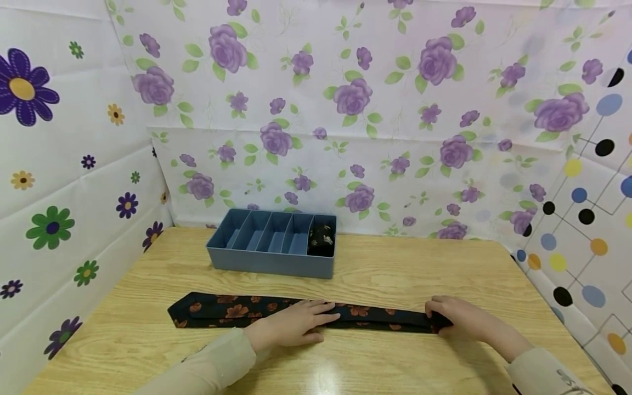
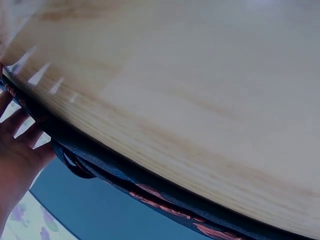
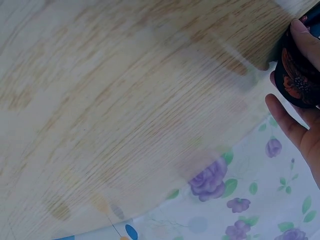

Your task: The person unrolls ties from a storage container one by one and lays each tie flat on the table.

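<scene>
A black necktie (image 1: 222,310) with orange flowers lies stretched left to right across the wooden table (image 1: 375,365). My left hand (image 1: 296,323) lies flat on its middle, fingers straight, pressing it down. My right hand (image 1: 456,318) grips the tie's right end, which is curled over. In the right wrist view that curled end (image 3: 295,75) sits between a fingertip above and the thumb of my right hand (image 3: 292,125) below. The left wrist view shows the tie's edge (image 2: 150,192) on the wood, with my left hand (image 2: 17,155) spread on it.
A blue divider box (image 1: 271,264) stands behind the tie near the back wall. Its rightmost compartment holds a dark rolled item (image 1: 322,240). Flower-patterned screens enclose the table at the left, back and right.
</scene>
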